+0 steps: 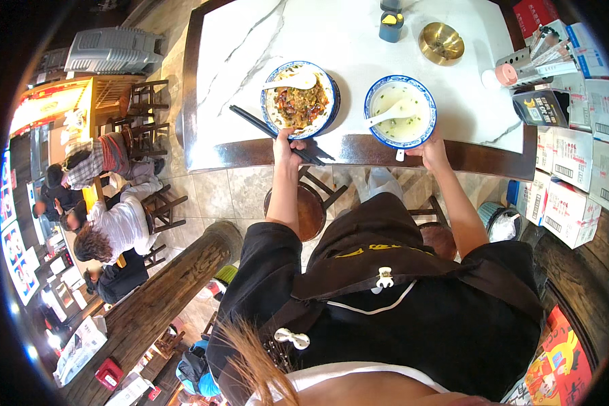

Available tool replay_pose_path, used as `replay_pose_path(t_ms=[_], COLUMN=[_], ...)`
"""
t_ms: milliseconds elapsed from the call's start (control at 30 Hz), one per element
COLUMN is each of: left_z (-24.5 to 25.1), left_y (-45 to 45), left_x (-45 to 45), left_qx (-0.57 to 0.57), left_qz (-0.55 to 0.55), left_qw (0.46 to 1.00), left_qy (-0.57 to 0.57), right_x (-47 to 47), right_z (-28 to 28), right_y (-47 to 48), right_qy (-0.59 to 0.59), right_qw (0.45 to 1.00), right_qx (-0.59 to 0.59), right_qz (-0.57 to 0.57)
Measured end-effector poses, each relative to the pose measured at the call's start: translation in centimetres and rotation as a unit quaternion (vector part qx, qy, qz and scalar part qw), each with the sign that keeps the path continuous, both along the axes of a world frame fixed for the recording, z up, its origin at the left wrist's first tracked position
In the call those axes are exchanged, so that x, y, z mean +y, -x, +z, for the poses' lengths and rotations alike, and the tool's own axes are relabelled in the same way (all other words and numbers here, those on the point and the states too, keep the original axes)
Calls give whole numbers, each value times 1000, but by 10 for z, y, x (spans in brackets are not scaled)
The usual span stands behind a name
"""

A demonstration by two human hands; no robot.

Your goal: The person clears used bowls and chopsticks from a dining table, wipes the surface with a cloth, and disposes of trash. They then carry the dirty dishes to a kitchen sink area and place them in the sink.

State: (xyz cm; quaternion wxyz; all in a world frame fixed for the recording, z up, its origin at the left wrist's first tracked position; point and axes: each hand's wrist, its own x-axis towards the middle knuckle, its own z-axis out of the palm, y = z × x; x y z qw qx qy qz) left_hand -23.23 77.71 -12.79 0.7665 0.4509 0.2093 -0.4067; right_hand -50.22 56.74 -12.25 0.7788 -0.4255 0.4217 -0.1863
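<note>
My left hand (288, 148) grips the near rim of a blue-and-white bowl (334, 101), which is filled with food under a minced, saucy topping (302, 104). A white soup spoon (297, 81) lies across the food. Dark chopsticks (254, 119) run slantwise between that hand and the bowl. In my right hand (431, 151) is the near right side of a second blue-and-white bowl (433, 101). Pale soup with chopped green bits (403, 124) fills it, and a white spoon (393, 112) rests inside. Whether either bowl touches the table cannot be told.
The marble-topped table (238, 61) has a dark wooden edge (467, 160). On it stand a brass bowl (441, 44), a dark container (391, 26) and a utensil holder (517, 66). Stools (304, 210) stand below, stacked cartons (568, 203) at right, a wooden post (172, 274) and seated people (116, 218) at left.
</note>
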Motion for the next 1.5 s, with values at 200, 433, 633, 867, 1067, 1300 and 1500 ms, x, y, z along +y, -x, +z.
replay_pose_path(t_ms=[200, 433, 633, 867, 1067, 1300, 1500], left_z=[7, 10, 8, 6, 11, 20, 27], left_y=[5, 16, 28, 39, 46, 50, 59], left_x=[28, 49, 61, 66, 63, 62, 75], left_qx=[23, 33, 36, 42, 38, 46, 22], left_qz=[2, -20, -22, -30, -21, -32, -64], left_qw=[1000, 999, 999, 999, 999, 998, 997], left_qy=[3, 11, -25, -1, -3, -18, -21], right_x=[13, 30, 39, 19, 18, 30, 58], right_z=[3, 3, 3, 5, 0, 5, 13], right_y=[5, 18, 27, 34, 30, 40, 68], right_qy=[-23, -21, 3, -100, -73, -54, -60], right_qw=[999, 996, 997, 994, 997, 997, 992], right_qx=[11, -11, -7, 19, 0, -39, -74], right_qz=[-48, -91, -73, 47, 29, -30, -77])
